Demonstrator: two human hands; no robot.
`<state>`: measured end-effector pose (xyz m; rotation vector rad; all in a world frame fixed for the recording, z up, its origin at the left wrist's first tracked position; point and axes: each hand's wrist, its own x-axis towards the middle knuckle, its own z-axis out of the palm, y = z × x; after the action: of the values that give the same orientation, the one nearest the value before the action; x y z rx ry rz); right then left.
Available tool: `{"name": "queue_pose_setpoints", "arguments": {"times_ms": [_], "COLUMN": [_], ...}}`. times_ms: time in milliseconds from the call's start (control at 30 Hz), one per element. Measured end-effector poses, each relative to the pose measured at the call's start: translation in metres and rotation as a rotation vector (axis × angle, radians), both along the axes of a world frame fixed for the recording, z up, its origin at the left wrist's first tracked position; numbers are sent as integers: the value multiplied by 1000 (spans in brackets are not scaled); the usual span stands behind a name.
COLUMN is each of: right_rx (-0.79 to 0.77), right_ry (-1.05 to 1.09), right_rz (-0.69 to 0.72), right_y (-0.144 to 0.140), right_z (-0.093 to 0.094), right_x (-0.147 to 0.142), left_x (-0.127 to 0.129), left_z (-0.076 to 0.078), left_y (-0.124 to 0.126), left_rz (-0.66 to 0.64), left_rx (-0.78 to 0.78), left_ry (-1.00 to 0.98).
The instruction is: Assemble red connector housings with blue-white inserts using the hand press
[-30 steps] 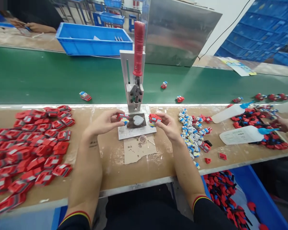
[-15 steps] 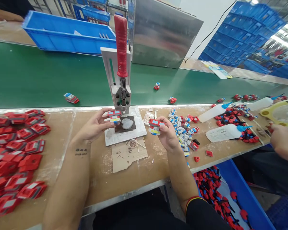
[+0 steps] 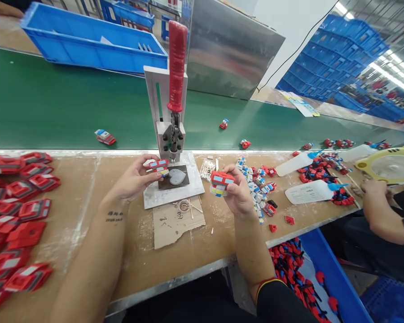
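Both hands gripped small blocky red-and-blue toy cars, the left hand (image 3: 134, 179) holding one car (image 3: 159, 166) just beside the press's heart-shaped grey pad (image 3: 177, 176), which lay bare, and the right hand (image 3: 237, 195) pinching another layered car (image 3: 221, 183) above the dusty wooden bench (image 3: 188, 251).

Ahead of you runs a green conveyor belt (image 3: 54, 112) carrying a few small red-and-blue toy cars (image 3: 104, 137). Beyond it sits a blue plastic crate (image 3: 87, 42). To your left lie flat red plastic shells (image 3: 16, 211); to your right, two white squeeze bottles with blue caps (image 3: 306, 192) and a co-worker's forearm (image 3: 380, 211).
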<state>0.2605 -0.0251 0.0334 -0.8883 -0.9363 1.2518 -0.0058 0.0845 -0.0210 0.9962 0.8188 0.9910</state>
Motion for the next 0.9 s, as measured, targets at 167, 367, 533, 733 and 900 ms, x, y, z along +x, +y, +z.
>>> {"name": "queue_pose_setpoints", "arguments": {"times_ms": [167,367,533,733,900], "right_rx": [11,-33,-179,-258,-171], "right_ry": [-26,-24,135,223,75], "right_rz": [-4,-22,-104,-207,-225], "right_y": [-1,3,20,33,14], "right_z": [5,-8,-38,-61,-64], "right_x": [-1,1,16,36,39], "left_x": [-3,-5,2,12,23], "left_z": [-2,-5,-10,-19,-18], "left_y": [1,3,3,6,1], "left_rz": [-29,-14,15,63,121], "left_rx": [50,135,196,270,417], "left_ry": [57,186,205,250,361]}}
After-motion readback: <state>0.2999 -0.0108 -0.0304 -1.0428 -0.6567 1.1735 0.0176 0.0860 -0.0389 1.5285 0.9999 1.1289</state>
